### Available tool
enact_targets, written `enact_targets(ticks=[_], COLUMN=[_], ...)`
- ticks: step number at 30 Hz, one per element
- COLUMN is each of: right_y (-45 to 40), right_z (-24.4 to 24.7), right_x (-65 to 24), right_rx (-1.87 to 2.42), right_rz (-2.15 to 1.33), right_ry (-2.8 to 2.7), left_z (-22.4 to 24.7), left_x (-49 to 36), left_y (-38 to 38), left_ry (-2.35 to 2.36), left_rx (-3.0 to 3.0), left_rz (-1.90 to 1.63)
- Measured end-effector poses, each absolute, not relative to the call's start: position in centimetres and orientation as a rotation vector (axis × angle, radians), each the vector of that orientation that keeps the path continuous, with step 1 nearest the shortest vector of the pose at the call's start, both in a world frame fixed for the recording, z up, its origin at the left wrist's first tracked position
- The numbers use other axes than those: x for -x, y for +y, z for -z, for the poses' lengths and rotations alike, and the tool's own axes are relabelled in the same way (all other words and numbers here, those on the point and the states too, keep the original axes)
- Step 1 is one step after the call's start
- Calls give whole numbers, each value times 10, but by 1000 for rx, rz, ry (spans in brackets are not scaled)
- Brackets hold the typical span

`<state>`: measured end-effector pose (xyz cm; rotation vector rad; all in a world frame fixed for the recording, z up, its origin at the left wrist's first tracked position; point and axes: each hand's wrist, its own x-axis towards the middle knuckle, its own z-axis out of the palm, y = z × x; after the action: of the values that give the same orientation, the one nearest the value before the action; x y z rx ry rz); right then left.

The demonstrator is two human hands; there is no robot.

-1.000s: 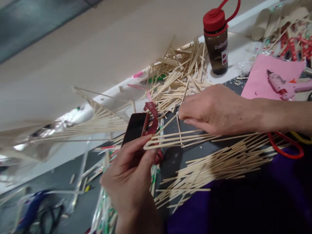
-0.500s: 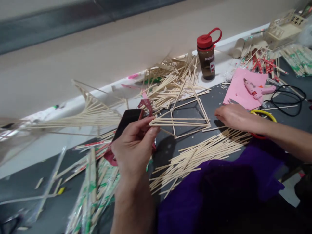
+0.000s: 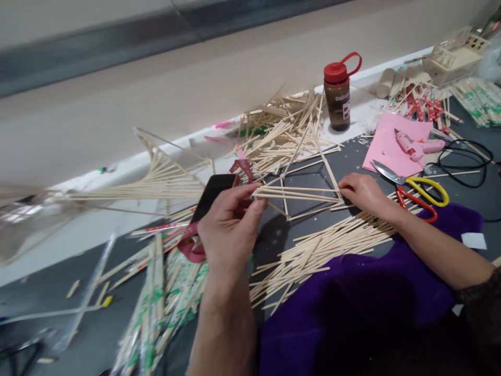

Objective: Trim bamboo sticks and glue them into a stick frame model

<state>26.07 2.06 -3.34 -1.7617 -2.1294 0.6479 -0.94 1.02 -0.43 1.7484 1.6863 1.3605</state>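
Thin wooden sticks joined at their ends form an open stick frame (image 3: 303, 194), held just above the dark table. My left hand (image 3: 230, 222) pinches its left corner between thumb and fingertips. At the right corner, my right hand (image 3: 362, 194) has its fingers closed around the stick ends; the fingertips are partly hidden. Below the frame lies a loose pile of bare sticks (image 3: 313, 258). Scissors (image 3: 405, 183) with one yellow and one red handle lie right of my right hand. A dark phone (image 3: 213, 193) sits behind my left hand.
A red-lidded bottle (image 3: 338, 102) stands by the wall. On a pink sheet (image 3: 379, 138) rests a pink glue gun (image 3: 410, 146) with a black cord. Wrapped chopsticks (image 3: 156, 308) lie front left. A larger stick structure (image 3: 168, 180) and a heap of sticks (image 3: 282, 128) line the back.
My right hand has moved left, from beside the scissors to the frame's right corner, and now grips there. The scissors show fully. My left hand keeps its pinch.
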Motion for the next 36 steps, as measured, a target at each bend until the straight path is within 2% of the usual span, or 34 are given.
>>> enact_targets(ticks=[9,16,36], right_y=[23,23,26], right_z=[58,75,64], right_x=[-264,-265,-260], right_rx=[1517,1275,1367], right_rz=[-764,-728,-942], right_ry=[-1977,-1895,-1779], left_z=[2,-5,-12], left_x=[13,7,-7], left_y=[3,-4,0], left_ry=[1694,1727,1703], left_rx=[-1702,-1675,-1654], left_rz=[-1334,-1291,-1459])
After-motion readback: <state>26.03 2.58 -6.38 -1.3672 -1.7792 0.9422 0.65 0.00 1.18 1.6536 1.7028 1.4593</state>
